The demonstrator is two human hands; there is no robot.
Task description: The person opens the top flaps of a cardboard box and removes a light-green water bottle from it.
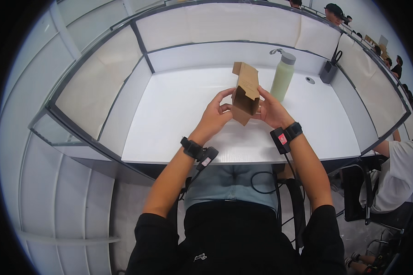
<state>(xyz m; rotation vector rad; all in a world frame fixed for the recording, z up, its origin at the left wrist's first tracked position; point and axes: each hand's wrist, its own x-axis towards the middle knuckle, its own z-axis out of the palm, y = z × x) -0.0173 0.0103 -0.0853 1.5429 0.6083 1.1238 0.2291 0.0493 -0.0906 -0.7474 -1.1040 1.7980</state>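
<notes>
Between my two hands is a narrow brown cardboard box [248, 82], tilted above the white desk [179, 137]. Its near end gapes with flaps spread, and another flap sticks out at the far end. My left hand [217, 111] grips the box's left side, thumb and fingers curled against it. On the right side my right hand [272, 107] holds it, some fingers hidden behind the cardboard. A pale green bottle [283, 77] with a grey lid and carrying loop stands upright just beyond my right hand.
A dark grey holder [328, 72] with a black looped item stands in the back right corner, near a round cable grommet [310, 80]. Low partitions [223, 22] enclose the desk. Cables hang from both wrist-worn devices. A person [395, 175] sits at the right.
</notes>
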